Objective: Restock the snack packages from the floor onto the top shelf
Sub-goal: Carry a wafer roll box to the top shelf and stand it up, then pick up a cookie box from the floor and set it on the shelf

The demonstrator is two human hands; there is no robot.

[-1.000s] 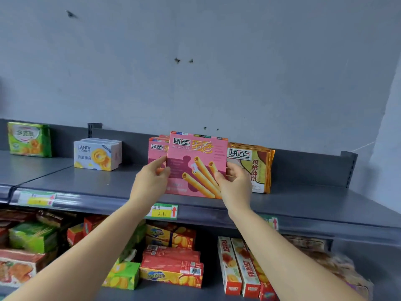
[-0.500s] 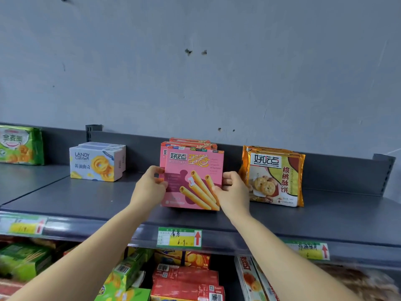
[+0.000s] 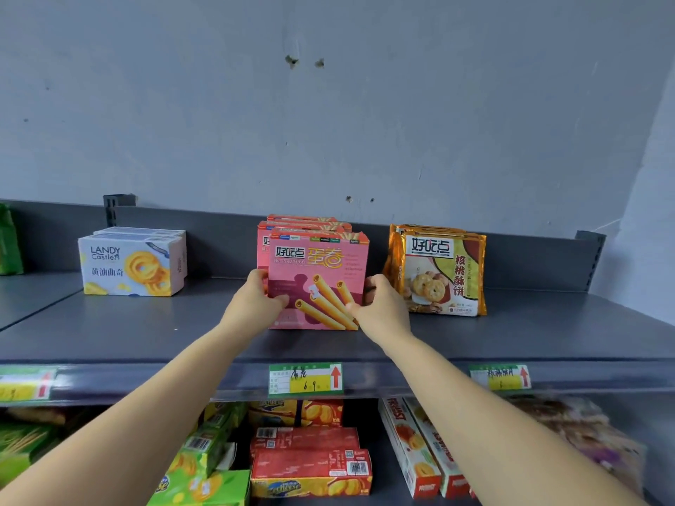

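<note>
A pink egg-roll snack box (image 3: 321, 272) stands upright on the grey top shelf (image 3: 146, 334), at the front of a row of matching pink boxes (image 3: 303, 222). My left hand (image 3: 255, 304) grips its left edge and my right hand (image 3: 381, 308) grips its right edge, thumbs on the front face. The box's lower edge rests on the shelf surface.
Orange walnut-cookie packs (image 3: 438, 272) stand just right of the pink boxes. White butter-cookie boxes (image 3: 131, 264) sit to the left, a green pack (image 3: 9, 246) at the far left. A price tag (image 3: 306, 378) hangs on the shelf lip. The lower shelf holds several snack boxes (image 3: 310, 465).
The pink box went from in front of the orange packs to the left and back, down onto the shelf against the other pink boxes. Both hands keep their grip.
</note>
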